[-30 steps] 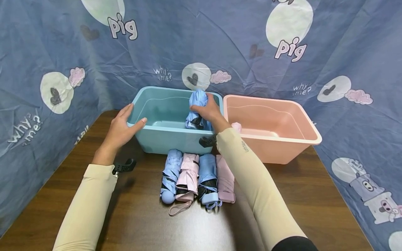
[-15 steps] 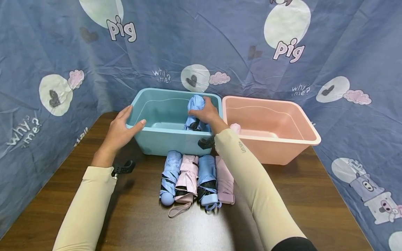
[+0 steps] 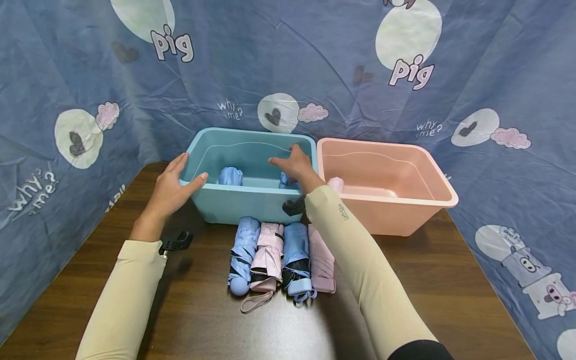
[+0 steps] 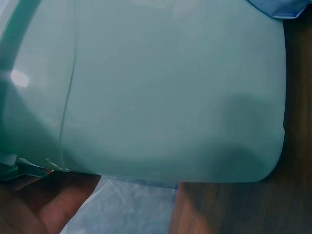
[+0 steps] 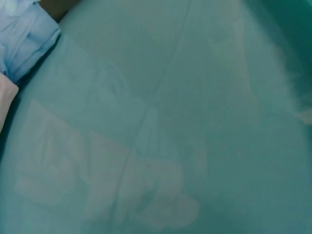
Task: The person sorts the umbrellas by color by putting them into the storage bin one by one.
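Head view: near the far edge of the surface (image 3: 450, 290), the left hand (image 3: 170, 186), grip spread, is at the left rim of a teal bin (image 3: 243, 206). The right hand (image 3: 297, 166), grip wide, hangs over a mostly hidden blue umbrella (image 3: 284, 181) by the bin's near right corner; withdrawn low, the black strap (image 3: 293, 205) could snag the rim. Left wrist view: hand cut off. Right wrist view: hand unseen.

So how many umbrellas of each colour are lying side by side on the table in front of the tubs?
Blue umbrellas: 2
Pink umbrellas: 2
Total: 4
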Demonstrator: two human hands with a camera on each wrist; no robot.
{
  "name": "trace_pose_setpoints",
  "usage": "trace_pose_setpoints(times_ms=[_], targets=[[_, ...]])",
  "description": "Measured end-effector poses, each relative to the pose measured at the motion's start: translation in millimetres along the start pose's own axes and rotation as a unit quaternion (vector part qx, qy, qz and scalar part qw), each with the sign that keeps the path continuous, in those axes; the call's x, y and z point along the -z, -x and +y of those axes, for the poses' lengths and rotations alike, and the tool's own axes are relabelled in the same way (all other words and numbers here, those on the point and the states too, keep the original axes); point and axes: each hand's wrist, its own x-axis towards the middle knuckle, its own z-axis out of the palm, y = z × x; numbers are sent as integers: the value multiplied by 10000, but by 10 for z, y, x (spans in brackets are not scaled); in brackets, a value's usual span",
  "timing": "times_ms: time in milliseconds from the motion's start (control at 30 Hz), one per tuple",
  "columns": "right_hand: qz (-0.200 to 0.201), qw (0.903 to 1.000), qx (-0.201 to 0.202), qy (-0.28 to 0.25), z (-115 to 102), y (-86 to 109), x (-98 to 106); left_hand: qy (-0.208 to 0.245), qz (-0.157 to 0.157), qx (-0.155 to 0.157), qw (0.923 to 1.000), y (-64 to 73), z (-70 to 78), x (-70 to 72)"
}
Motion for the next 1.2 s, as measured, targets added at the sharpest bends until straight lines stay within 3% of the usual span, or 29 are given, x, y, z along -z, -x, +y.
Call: trace_pose_setpoints(times_ms=[800, 1000, 1200], targets=[[12, 9999, 92, 70, -23, 11, -16, -33, 95, -53, 9999, -2, -11, 28], [-18, 9994, 290, 207, -15, 18, -13, -34, 100, -9, 9999, 1, -22, 26], [62, 9960, 811, 363, 23, 16, 32, 51, 58, 28, 10000, -9, -11, 0]])
